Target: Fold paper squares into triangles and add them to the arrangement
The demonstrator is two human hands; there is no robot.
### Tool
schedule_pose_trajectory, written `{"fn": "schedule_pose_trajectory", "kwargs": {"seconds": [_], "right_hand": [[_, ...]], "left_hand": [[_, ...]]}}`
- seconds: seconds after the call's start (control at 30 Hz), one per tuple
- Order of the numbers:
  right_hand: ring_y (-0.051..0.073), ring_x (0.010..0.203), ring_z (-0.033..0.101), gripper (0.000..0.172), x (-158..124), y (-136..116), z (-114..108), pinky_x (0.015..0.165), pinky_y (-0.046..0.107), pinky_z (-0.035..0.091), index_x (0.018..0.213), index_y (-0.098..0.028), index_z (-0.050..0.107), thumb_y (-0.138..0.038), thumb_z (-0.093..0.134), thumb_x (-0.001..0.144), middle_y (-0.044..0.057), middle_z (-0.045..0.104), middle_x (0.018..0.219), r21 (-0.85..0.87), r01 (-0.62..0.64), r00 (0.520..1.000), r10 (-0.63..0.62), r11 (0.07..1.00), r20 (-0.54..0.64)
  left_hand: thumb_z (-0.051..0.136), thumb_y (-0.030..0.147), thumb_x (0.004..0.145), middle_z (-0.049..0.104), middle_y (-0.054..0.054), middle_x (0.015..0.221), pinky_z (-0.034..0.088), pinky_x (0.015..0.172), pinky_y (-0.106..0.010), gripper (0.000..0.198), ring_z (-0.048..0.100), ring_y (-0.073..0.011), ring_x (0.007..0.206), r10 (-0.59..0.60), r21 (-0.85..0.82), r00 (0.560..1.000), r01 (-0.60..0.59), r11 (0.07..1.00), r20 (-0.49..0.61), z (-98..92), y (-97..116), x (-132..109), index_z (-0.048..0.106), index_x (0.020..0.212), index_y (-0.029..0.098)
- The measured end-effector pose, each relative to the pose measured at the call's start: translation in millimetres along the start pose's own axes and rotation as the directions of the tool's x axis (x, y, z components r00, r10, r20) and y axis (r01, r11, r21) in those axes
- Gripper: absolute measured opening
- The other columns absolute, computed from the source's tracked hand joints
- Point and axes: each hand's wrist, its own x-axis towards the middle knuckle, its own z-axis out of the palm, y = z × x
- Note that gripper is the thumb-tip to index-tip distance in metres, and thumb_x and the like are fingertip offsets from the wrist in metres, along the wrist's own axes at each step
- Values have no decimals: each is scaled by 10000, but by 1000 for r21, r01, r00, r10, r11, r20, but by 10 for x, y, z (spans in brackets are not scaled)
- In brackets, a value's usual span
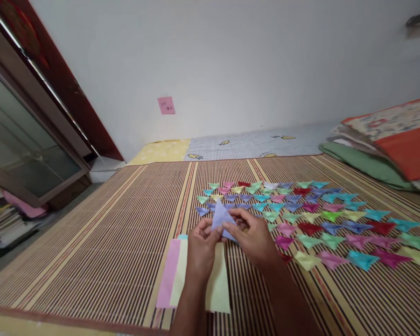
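A pale violet sheet of folded paper (pixel 221 218), pointed at the top like a triangle, is pinched between both hands above the mat. My left hand (pixel 201 240) grips its lower left side, thumb on the front. My right hand (pixel 254 235) grips the lower right side, its thumb pressed on the paper and the other fingers partly behind it. Under my left forearm lies a stack of paper sheets (pixel 219 284), pale yellow on top with a pink sheet (pixel 167 275) jutting out at the left. Rows of small folded paper pieces (pixel 332 260) in several colours spread to the right.
A striped bamboo mat (pixel 126 242) covers the bed. Folded bedding (pixel 406 149) is piled at the far right. A pink note (pixel 166 105) sticks to the white wall behind. At left stand a glass-fronted cabinet (pixel 24 135) and a pile of books (pixel 3 219).
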Motion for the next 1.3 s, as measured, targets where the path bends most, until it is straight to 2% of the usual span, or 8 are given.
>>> {"fn": "schedule_pose_trajectory", "kwargs": {"seconds": [0.13, 0.2, 0.3, 0.43, 0.57, 0.77, 1.0, 1.3], "right_hand": [[161, 598, 526, 185, -22, -9, 35, 557, 271, 416, 739, -198, 662, -317, 645, 879, -3, 606, 642, -18, 18, 1000, -19, 1000, -16], [158, 586, 522, 193, -31, -18, 60, 544, 264, 406, 744, -198, 649, -328, 645, 887, -7, 600, 632, 6, 5, 999, -5, 1000, -46], [158, 608, 559, 189, -43, -68, 56, 565, 258, 429, 754, -195, 650, -339, 680, 872, -5, 627, 659, 55, 1, 1000, -2, 998, 14], [156, 656, 601, 249, -55, -153, -42, 614, 256, 464, 832, -191, 675, -419, 648, 928, 1, 655, 719, 160, -3, 998, -8, 987, 68], [147, 659, 595, 275, -55, -178, -78, 623, 253, 470, 833, -190, 676, -440, 641, 942, -2, 645, 727, 190, 1, 1000, -3, 982, 13], [149, 670, 625, 218, -43, -148, 29, 630, 257, 491, 841, -186, 676, -395, 683, 902, 1, 664, 742, 237, -4, 1000, 8, 971, -16], [136, 599, 578, 227, -25, -161, 0, 565, 243, 459, 778, -179, 661, -375, 657, 891, -15, 617, 666, 212, -8, 999, 15, 977, -35], [154, 617, 624, 159, -25, -141, 23, 576, 248, 491, 840, -178, 672, -337, 674, 843, 4, 668, 698, 155, -20, 996, 33, 988, -82]], "left_hand": [[946, 323, 625, 699, -8, 635, 495, 485, -159, 335, 592, -82, 520, -44, -13, 999, 45, 999, 24, 8, -15, -5, 726, 765, 113], [965, 337, 594, 703, -9, 670, 479, 461, -142, 375, 584, -72, 525, -120, -106, 992, 122, 987, 26, -2, -18, 5, 729, 778, 112], [1002, 309, 523, 734, -21, 754, 533, 516, -147, 438, 640, -84, 589, -218, -280, 975, 218, 935, 33, -32, -25, 37, 728, 806, 118], [997, 229, 549, 704, 0, 697, 505, 519, -122, 394, 604, -55, 551, -237, -375, 968, 252, 892, 87, -86, -51, 81, 731, 811, 103], [976, 197, 582, 670, 16, 648, 475, 504, -131, 342, 572, -51, 521, -256, -393, 957, 290, 872, 139, -116, -87, 92, 734, 807, 106], [954, 202, 631, 683, 6, 686, 405, 474, -133, 305, 536, -39, 515, -255, -380, 945, 317, 869, 204, -103, -93, 77, 739, 823, 105], [927, 259, 694, 714, -27, 727, 468, 571, -161, 282, 606, -78, 598, -249, -307, 932, 325, 895, 262, -105, -83, 62, 741, 847, 112], [948, 291, 659, 709, -28, 713, 471, 576, -154, 324, 613, -86, 622, -234, -276, 952, 283, 918, 197, -107, -62, 53, 746, 846, 119]]}}
